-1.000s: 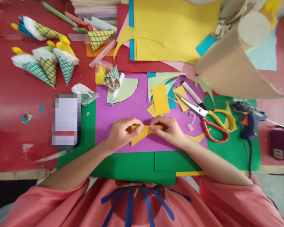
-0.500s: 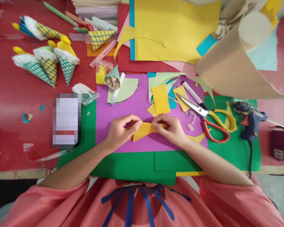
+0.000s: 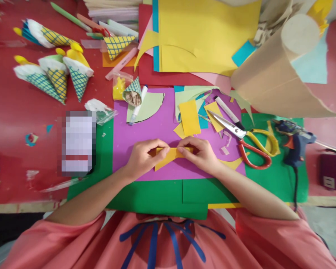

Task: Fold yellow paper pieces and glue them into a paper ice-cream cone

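Note:
Between thumb and fingers, my left hand [image 3: 144, 157] pinches the left part of a yellow piece of paper [image 3: 166, 157]. The same piece is pinched at its right part by my right hand [image 3: 200, 152]. Its upper edge looks straight, perhaps folded, and its lower left corner hangs toward me. Both hands are just above the purple sheet [image 3: 145, 130]. Beyond them lie a yellow rectangle [image 3: 189, 117] and a smaller yellow piece [image 3: 214, 114]. To the right rest scissors [image 3: 238, 132] with one red and one yellow handle, blades partly apart.
Small paper cones [image 3: 54, 80] lie at the far left. A pixelated rectangular object [image 3: 77, 142] is left of my hands. On the right are a glue gun [image 3: 295, 145], a black-capped marker [image 3: 228, 112] and a large cardboard roll [image 3: 274, 82]. Yellow sheets [image 3: 207, 33] lie at the back.
The yellow paper has tilted slightly and its left end now shows behind my left fingers. Both hands have shifted a little; each keeps its pinch.

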Tool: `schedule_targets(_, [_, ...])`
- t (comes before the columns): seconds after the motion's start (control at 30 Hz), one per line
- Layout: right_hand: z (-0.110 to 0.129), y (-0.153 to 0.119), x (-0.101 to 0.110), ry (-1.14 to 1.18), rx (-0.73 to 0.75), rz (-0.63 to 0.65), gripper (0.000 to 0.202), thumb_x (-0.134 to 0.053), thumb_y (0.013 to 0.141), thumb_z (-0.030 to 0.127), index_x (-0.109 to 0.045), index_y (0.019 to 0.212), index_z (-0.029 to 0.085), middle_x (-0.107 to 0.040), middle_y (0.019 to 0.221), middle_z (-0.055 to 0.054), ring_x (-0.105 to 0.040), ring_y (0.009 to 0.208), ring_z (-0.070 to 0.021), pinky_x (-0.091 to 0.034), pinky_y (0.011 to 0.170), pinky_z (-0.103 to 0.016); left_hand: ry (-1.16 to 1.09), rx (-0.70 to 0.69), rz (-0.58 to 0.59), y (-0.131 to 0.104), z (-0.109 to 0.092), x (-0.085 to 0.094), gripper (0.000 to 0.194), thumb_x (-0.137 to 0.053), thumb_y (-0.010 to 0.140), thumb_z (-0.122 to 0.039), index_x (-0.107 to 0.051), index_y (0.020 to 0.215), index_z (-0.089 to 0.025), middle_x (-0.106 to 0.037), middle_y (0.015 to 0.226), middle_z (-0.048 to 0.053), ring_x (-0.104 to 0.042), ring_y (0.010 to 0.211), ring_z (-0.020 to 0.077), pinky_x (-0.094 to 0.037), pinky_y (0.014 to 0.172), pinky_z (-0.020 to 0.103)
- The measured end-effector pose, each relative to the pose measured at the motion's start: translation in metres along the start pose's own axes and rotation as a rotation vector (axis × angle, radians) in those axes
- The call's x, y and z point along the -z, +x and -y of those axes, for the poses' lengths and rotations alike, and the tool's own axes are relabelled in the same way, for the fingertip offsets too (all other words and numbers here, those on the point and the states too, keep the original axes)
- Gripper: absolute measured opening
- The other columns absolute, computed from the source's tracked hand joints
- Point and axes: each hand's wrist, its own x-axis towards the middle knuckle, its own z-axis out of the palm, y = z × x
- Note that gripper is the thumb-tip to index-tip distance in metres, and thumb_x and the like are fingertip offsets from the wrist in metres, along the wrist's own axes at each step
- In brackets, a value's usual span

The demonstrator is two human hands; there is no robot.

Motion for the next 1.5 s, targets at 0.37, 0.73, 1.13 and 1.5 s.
schedule_targets(0.37, [0.000,0.000,0.002,0.125,-0.114,-0.075,0.015,-0.062,0.086,0.031,-0.064,0.081,0.017,-0.068,0.075,-0.002,-0.060,0.067,-0.0113,-0.047,0.061,-0.023,-0.077,0.098,-0.074,-0.002,0.004,0.003,0.020,-0.059,0.085,-0.033,-0.069,0.077,-0.018,-0.068,0.067,-0.002,-0.057,0.059,0.0084,-0.043,0.052,0.017])
schedule_targets(0.73, [-0.003,0.001,0.002,0.297,-0.167,-0.140,0.019,-0.064,0.085,0.035,-0.060,0.079,0.018,-0.060,0.069,0.001,-0.054,0.060,-0.0086,-0.045,0.058,-0.022,-0.176,0.150,-0.151,0.001,0.008,0.005,0.019,-0.060,0.084,-0.033,-0.067,0.074,-0.018,-0.067,0.068,-0.002,-0.059,0.062,0.0098,-0.045,0.055,0.019])
schedule_targets(1.13, [-0.005,0.001,0.003,0.313,-0.156,-0.176,0.018,-0.062,0.087,0.033,-0.059,0.078,0.018,-0.056,0.064,0.003,-0.052,0.056,-0.0075,-0.041,0.054,-0.021,-0.202,0.115,-0.218,0.003,0.011,0.006,0.017,-0.061,0.084,-0.029,-0.065,0.073,-0.017,-0.066,0.067,-0.002,-0.059,0.062,0.0091,-0.046,0.055,0.018])
schedule_targets(1.5, [0.000,-0.002,0.000,-0.023,0.208,0.047,0.008,-0.059,0.087,0.021,-0.062,0.081,0.016,-0.066,0.074,-0.004,-0.060,0.068,-0.0116,-0.049,0.064,-0.024,0.098,-0.346,-0.047,-0.002,0.000,-0.005,0.012,-0.059,0.087,-0.023,-0.064,0.077,-0.019,-0.068,0.063,-0.004,-0.058,0.055,0.0067,-0.044,0.057,0.018])
